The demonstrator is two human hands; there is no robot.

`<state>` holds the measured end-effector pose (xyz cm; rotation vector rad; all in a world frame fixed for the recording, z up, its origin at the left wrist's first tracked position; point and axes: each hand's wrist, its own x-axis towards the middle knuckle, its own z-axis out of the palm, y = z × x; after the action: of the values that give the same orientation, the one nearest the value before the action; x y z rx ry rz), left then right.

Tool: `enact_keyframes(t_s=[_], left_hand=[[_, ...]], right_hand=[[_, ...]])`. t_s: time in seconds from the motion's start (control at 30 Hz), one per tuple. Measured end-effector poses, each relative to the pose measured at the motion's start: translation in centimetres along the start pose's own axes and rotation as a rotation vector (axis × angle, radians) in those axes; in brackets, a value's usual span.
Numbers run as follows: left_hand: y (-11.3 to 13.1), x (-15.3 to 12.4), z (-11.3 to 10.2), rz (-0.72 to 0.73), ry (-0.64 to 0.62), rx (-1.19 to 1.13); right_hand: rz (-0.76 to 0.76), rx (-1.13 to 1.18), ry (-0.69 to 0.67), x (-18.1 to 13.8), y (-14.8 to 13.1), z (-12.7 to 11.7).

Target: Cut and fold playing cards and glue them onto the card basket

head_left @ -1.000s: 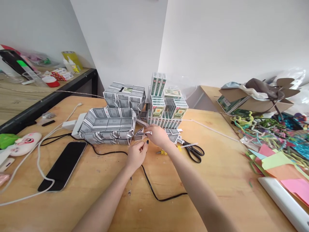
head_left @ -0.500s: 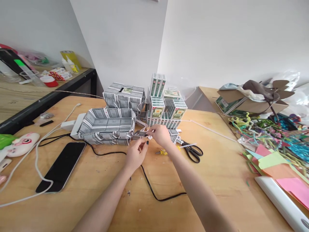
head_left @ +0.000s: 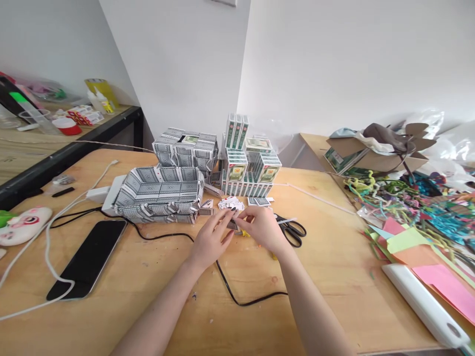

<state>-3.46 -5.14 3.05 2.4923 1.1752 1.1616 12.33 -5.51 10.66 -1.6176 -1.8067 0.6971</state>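
My left hand [head_left: 210,239] and my right hand [head_left: 262,226] meet over the wooden table [head_left: 156,277], fingers pinched together on a small folded playing card [head_left: 233,225] between them. Just beyond lie several loose folded cards [head_left: 230,202]. A box-like tray built from folded cards [head_left: 159,194] stands to the left of my hands. Behind it sits a second card-built block [head_left: 185,148], and stacked card packs [head_left: 249,165] stand at the back.
Black scissors [head_left: 291,230] lie right of my right hand. A black cable [head_left: 230,291] runs under my wrists. A phone [head_left: 87,257] and white cable [head_left: 48,247] lie left. Coloured paper [head_left: 426,252], pipe cleaners [head_left: 401,198] and a cardboard box [head_left: 374,158] crowd the right.
Both hands drew back from the tray's corner toward me and came together on the small card. The camera view shifted slightly.
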Motion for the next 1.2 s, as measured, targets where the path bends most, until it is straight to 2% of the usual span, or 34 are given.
enact_keyframes(t_s=[0.13,0.23,0.3,0.4,0.53,0.7,0.77,0.9,1.0,1.1,1.2], left_hand=[[-0.1,-0.1,-0.1,-0.150,-0.014,-0.179],[-0.4,0.0,0.2,-0.298,0.021,-0.458],[-0.6,0.1,0.6,-0.364,0.061,-0.639],[-0.9,0.3,0.9,-0.464,0.068,-0.817],[-1.8,0.6,0.8,-0.548,0.090,-0.800],[-2.9,0.6,0.6,-0.433,0.085,-0.609],[-3.0,0.5,0.7,-0.432,0.103,-0.555],[-2.9,0.2,1.2,-0.614,0.104,-0.550],[-2.8,0.0,1.5,-0.733,0.111,-0.601],[-2.8,-0.1,1.6,-0.718,0.065,-0.521],[-2.7,-0.1,1.4,-0.618,0.039,-0.366]], right_hand=[[0.108,0.019,0.129,-1.7,1.9,-0.5],[0.325,-0.208,0.223,-2.9,4.5,-0.7],[0.457,-0.352,0.171,-3.5,6.2,-0.5],[0.531,-0.446,0.068,-3.8,7.4,0.5],[0.574,-0.497,0.066,-3.5,7.6,2.0],[0.529,-0.408,0.152,-3.9,8.3,2.9],[0.512,-0.337,0.207,-4.2,8.7,2.9],[0.476,-0.138,0.401,-4.5,8.7,2.4],[0.428,0.080,0.498,-4.5,7.7,2.1],[0.306,0.200,0.512,-4.5,6.7,2.2],[0.211,0.214,0.417,-4.6,6.4,2.7]])
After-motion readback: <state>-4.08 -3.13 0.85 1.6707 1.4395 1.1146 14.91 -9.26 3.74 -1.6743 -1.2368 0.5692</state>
